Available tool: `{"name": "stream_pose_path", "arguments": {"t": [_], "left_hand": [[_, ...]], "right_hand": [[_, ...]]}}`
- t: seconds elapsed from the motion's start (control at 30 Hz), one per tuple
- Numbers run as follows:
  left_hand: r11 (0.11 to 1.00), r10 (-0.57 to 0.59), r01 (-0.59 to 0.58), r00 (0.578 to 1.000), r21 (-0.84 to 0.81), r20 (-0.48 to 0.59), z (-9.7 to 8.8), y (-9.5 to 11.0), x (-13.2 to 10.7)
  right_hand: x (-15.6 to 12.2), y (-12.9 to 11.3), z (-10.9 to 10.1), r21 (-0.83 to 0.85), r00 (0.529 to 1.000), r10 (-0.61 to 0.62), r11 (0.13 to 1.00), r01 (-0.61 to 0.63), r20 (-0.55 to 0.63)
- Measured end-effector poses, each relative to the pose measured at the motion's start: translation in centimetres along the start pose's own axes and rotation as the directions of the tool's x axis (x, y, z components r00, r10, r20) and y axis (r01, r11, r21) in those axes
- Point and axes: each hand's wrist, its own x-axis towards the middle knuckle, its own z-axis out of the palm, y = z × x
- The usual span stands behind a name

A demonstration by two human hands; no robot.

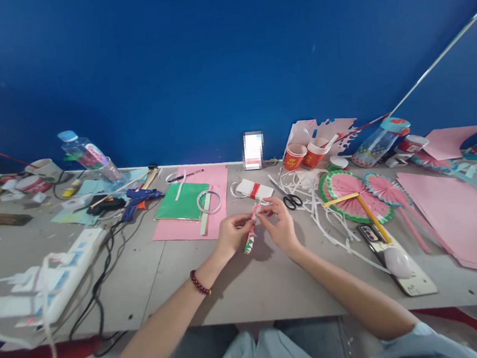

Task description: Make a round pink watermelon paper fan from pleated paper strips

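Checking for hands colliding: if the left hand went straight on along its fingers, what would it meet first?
Beyond the pink-and-green piece it holds, the left hand would probably meet the right hand first, though depth is unclear.

bottle (90, 156), blue-capped, tilted | power strip (75, 274), white, cabled | phone (415, 283), lens side up | wall (212, 64), blue

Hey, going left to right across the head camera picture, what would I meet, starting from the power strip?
White power strip, blue glue gun, green packet, left hand, small patterned paper piece, right hand, large watermelon-patterned fan, stack of pink sheets.
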Motion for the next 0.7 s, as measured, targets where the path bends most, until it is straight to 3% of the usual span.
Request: {"name": "stream_pose_path", "arguments": {"t": [0.17, 0.43, 0.7], "left_hand": [[0.997, 0.064, -0.062, 0.998, 0.052, -0.027, 0.09, 0.12, -0.20], [0.993, -0.046, 0.045, 0.999, -0.109, -0.003, 0.23, 0.04, -0.01], [0.966, -0.087, 0.095, 0.995, -0.242, 0.044, 0.48, -0.05, -0.12]], "right_hand": [[-0.02, -0.37, -0.03, 0.003, 1.000, 0.013, 1.000, -0.013, -0.003], [0.02, 0.00, 0.20, 0.103, 0.993, 0.114, 0.988, -0.113, 0.000], [-0.20, -0.10, 0.31, 0.103, 0.996, 0.092, 0.991, -0.091, -0.014]]}}
